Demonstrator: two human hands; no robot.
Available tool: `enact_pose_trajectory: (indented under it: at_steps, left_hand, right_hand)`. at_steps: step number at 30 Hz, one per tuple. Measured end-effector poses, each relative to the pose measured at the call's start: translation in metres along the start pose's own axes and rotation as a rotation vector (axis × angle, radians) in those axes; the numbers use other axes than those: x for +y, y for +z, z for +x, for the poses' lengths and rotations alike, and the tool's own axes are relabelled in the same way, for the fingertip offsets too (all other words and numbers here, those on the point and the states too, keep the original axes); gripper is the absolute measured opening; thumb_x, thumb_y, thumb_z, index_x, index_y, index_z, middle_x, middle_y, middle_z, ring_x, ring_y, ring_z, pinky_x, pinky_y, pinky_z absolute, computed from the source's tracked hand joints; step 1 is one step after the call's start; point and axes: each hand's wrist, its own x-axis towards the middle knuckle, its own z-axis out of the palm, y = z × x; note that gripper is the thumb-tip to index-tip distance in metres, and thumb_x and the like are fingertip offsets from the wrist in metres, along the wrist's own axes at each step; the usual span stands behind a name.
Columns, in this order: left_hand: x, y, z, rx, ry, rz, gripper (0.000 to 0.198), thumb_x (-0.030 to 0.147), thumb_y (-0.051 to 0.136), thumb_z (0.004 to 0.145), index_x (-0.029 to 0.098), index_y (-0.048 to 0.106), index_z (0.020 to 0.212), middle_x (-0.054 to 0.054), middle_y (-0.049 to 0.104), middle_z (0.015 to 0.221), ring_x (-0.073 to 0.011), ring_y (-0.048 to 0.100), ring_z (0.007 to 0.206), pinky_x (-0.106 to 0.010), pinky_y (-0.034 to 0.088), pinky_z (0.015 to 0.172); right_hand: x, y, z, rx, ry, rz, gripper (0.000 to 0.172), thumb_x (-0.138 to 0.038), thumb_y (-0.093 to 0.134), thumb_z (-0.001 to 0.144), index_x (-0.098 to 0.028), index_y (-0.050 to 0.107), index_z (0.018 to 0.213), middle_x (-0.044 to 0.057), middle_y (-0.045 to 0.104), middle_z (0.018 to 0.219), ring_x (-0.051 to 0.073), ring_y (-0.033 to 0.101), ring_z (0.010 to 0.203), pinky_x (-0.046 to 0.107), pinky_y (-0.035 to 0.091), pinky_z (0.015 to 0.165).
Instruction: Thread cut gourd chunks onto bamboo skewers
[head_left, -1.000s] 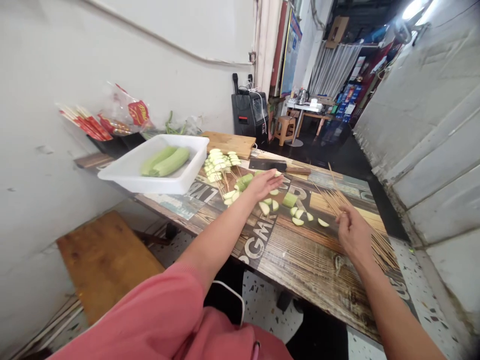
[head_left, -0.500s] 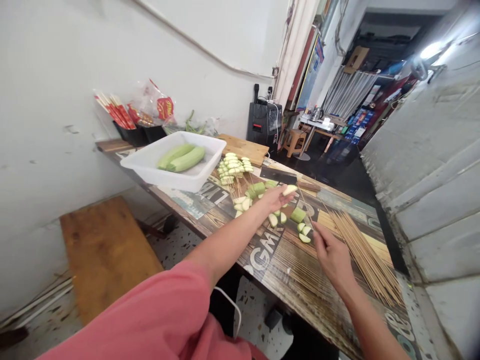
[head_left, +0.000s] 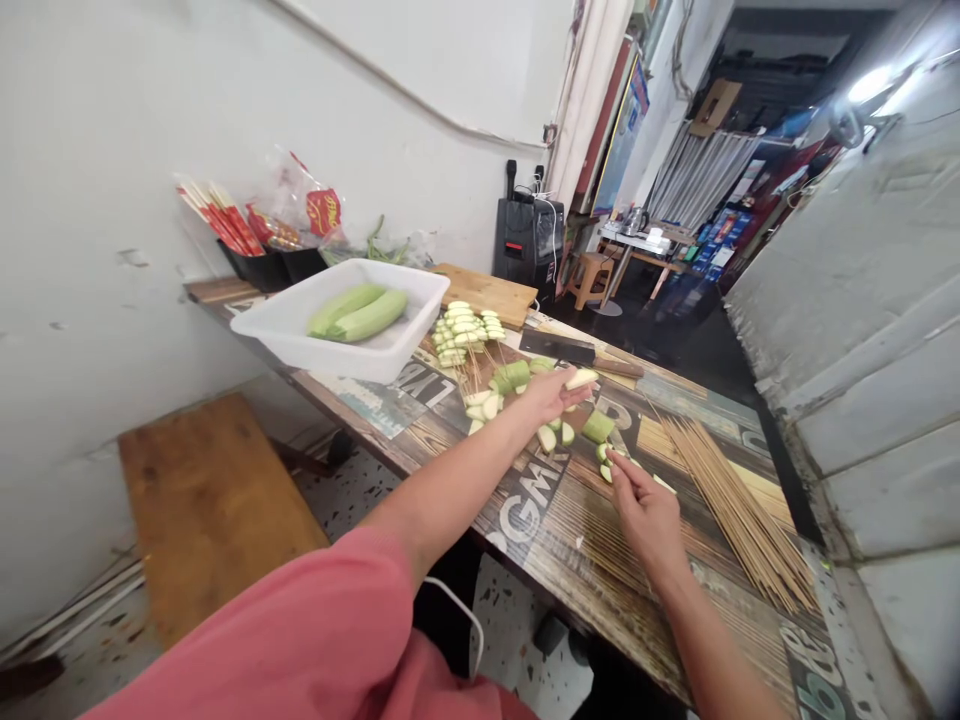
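Note:
My left hand [head_left: 551, 395] reaches out over the table [head_left: 600, 540] and pinches a pale cut zucchini piece [head_left: 581, 378] at its fingertips. My right hand [head_left: 643, 508] hovers close behind it, fingers pinched on a thin bamboo skewer that barely shows, its fingertips beside loose zucchini pieces [head_left: 598, 428]. More cut pieces [head_left: 486, 405] lie left of my left hand. A pile of bare bamboo skewers [head_left: 731, 505] lies to the right of my right hand. Filled zucchini skewers [head_left: 463, 333] are stacked farther back.
A white tub [head_left: 330, 355] with two whole zucchini [head_left: 360, 312] stands at the left. Behind it are black pots of chopsticks [head_left: 255, 265], a wooden cutting board [head_left: 487, 290] and a cleaver [head_left: 559, 347]. A wooden bench [head_left: 202, 500] sits below left; a grey wall closes the right.
My right hand left the skewer pile and moved left towards my left hand. My left hand lifted a zucchini piece off the table. The view shifted right.

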Motion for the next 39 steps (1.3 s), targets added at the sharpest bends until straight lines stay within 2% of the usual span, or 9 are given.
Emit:
enact_pose_trajectory:
  at_steps: [3,5,13,17,22,28,32,39]
  left_hand:
    - [0.001,0.000,-0.002,-0.006,0.029,0.021,0.009,0.011,0.050,0.088,0.006,0.056,0.084,-0.014,0.068,0.075,-0.0181,0.069,0.071,-0.028,0.056,0.069]
    - [0.001,0.000,-0.003,-0.006,0.034,0.034,0.009,0.011,0.051,0.088,0.006,0.057,0.083,-0.014,0.069,0.075,-0.0179,0.069,0.071,-0.028,0.056,0.070]
    - [0.000,-0.001,-0.001,-0.008,0.030,0.056,0.010,0.012,0.052,0.088,0.005,0.058,0.084,-0.015,0.069,0.081,-0.0188,0.069,0.073,-0.030,0.056,0.072]
    - [-0.001,-0.002,0.000,-0.018,0.037,0.067,0.008,0.012,0.053,0.087,0.006,0.058,0.085,-0.015,0.069,0.080,-0.0187,0.069,0.073,-0.030,0.056,0.072]
    - [0.000,-0.002,-0.001,-0.038,0.048,0.107,0.006,0.010,0.054,0.086,0.006,0.058,0.084,-0.013,0.068,0.077,-0.0183,0.069,0.070,-0.030,0.056,0.070]
    - [0.002,-0.001,-0.005,-0.075,0.071,0.161,0.007,0.010,0.056,0.085,0.006,0.059,0.080,-0.012,0.068,0.076,-0.0174,0.068,0.069,-0.030,0.056,0.072]
    - [0.000,0.000,-0.007,-0.099,0.086,0.179,0.007,0.009,0.057,0.084,0.006,0.060,0.078,-0.012,0.068,0.076,-0.0173,0.068,0.069,-0.032,0.056,0.074]
    - [-0.003,-0.001,-0.006,-0.146,0.060,0.229,0.007,0.009,0.058,0.083,0.007,0.062,0.079,-0.011,0.069,0.076,-0.0178,0.069,0.069,-0.033,0.055,0.075]
  right_hand:
    - [0.000,0.000,0.001,0.019,-0.054,0.034,0.044,-0.043,0.052,0.080,-0.013,0.070,0.108,0.011,0.072,0.096,0.024,0.066,0.089,0.035,0.051,0.078]
    - [-0.001,0.001,0.001,0.003,-0.058,0.049,0.044,-0.043,0.052,0.081,-0.014,0.069,0.109,0.012,0.070,0.102,0.025,0.065,0.095,0.038,0.051,0.081]
    - [0.001,0.002,0.000,-0.009,-0.045,0.024,0.044,-0.044,0.051,0.081,-0.015,0.070,0.107,0.011,0.071,0.100,0.025,0.067,0.083,0.038,0.052,0.074]
    - [0.000,0.002,0.000,-0.029,-0.025,0.018,0.046,-0.044,0.050,0.082,-0.013,0.069,0.110,0.010,0.072,0.095,0.024,0.066,0.075,0.036,0.052,0.069]
    - [-0.001,0.002,-0.001,-0.014,-0.029,0.027,0.045,-0.044,0.050,0.081,-0.014,0.069,0.109,0.010,0.072,0.090,0.023,0.065,0.076,0.034,0.051,0.066]
    - [-0.001,0.003,-0.001,-0.014,-0.031,0.092,0.044,-0.045,0.052,0.079,-0.016,0.070,0.106,0.006,0.069,0.070,0.021,0.062,0.066,0.030,0.047,0.055]
    - [0.001,0.005,-0.002,-0.043,0.014,0.128,0.047,-0.048,0.051,0.079,-0.015,0.069,0.108,0.002,0.061,0.056,0.018,0.054,0.053,0.028,0.041,0.049]
    - [-0.003,0.016,-0.004,-0.103,0.139,0.259,0.052,-0.051,0.048,0.079,-0.012,0.064,0.110,-0.007,0.035,0.042,0.012,0.030,0.038,0.025,0.022,0.040]
